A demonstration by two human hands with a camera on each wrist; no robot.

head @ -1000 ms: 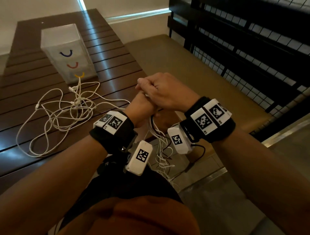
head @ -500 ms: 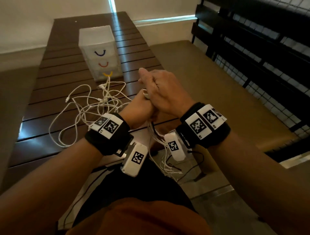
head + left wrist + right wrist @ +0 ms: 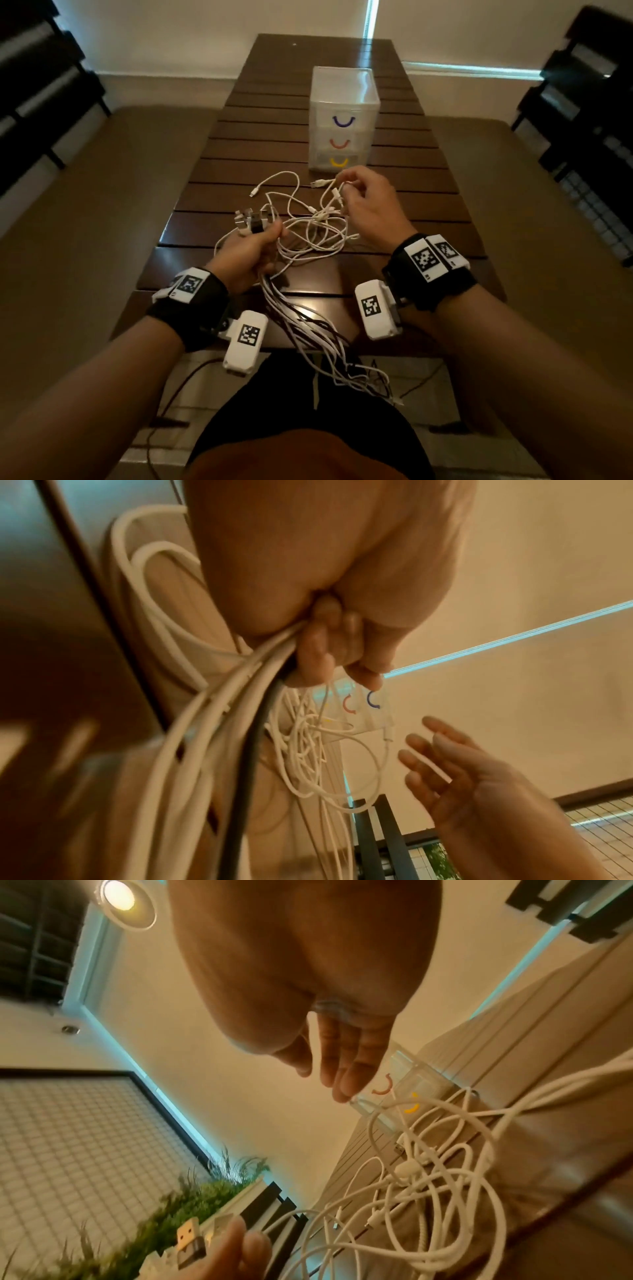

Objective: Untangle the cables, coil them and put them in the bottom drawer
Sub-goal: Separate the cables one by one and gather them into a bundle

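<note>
My left hand [image 3: 255, 248] grips a bundle of white and dark cables [image 3: 303, 329] over the table's near edge. Their USB plugs [image 3: 248, 222] stick up out of my fist and the rest hangs toward my lap. A loose tangle of white cables [image 3: 308, 226] lies on the table between my hands. My right hand [image 3: 363, 202] hovers over the tangle's far side with relaxed fingers [image 3: 342, 1085], one tip touching a cable end [image 3: 359, 1104]. Just behind stands the clear drawer unit [image 3: 342, 99], its bottom drawer [image 3: 339, 162] with the yellow handle closed.
The dark slatted wooden table [image 3: 274, 137] runs away from me. Tan cushioned benches [image 3: 102, 205] flank it on both sides, with black shelving [image 3: 582, 120] beyond. Thin dark wires hang from my wrist cameras over my lap.
My hands were clasped together right of the table edge; they have parted. The left now holds the bundle alone, the right has reached forward to the tangle. My view has swung to face the table.
</note>
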